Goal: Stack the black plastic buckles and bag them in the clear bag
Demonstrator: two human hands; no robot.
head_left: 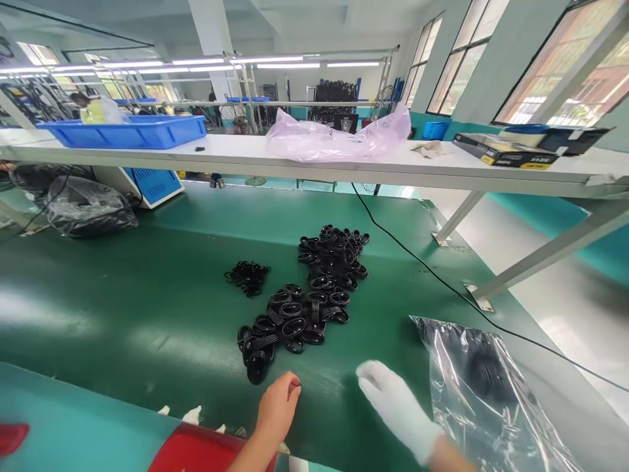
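Observation:
My bare left hand (280,402) is just above the green table's near side, thumb and fingers pinched together. Anything between those fingertips is too small to make out. My right hand (392,401), in a white glove, is to its right with the fingers curled together; what it holds, if anything, is hidden. Ahead of both hands lies a heap of black coiled cable bundles (293,326), with a second heap (334,255) right behind it. A smaller pile of thin black loops (247,277) sits to the left. Beside my right hand is a clear plastic bag (484,393) with black cable bundles inside.
A black cord (417,255) runs across the table's right side. Above the table is a white shelf (236,149) bearing a blue tray (132,134), a pinkish plastic bag (339,137) and boxes (506,151). A red stool (201,449) stands at the front edge.

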